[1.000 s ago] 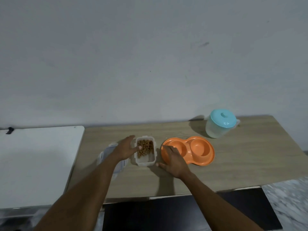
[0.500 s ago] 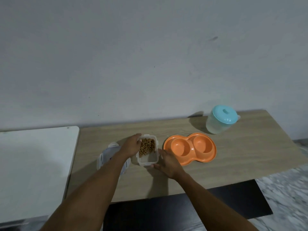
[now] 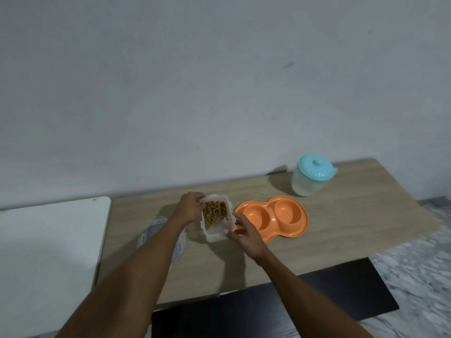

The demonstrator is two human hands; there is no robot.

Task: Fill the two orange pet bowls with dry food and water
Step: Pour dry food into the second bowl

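Observation:
A clear plastic food container [image 3: 214, 234] with brown dry kibble [image 3: 214, 212] in its far half is held just above the wooden table [image 3: 341, 215]. My left hand [image 3: 190, 208] grips its far left corner. My right hand [image 3: 240, 236] grips its near right side, thumb on the front edge. Just to the right lies the orange double pet bowl [image 3: 288, 230], both cups bare, its near left rim partly behind my right hand. A translucent water jug with a teal lid [image 3: 311, 179] stands at the back right.
The container's clear lid [image 3: 152, 234] lies on the table under my left forearm. A white surface [image 3: 48, 252] adjoins the table on the left. A dark mat [image 3: 341, 293] and marbled floor [image 3: 415, 264] lie beyond the front edge.
My right hand left the orange bowl's rim and took hold of the container's right side. With both hands on it, the container has lifted slightly and tilted.

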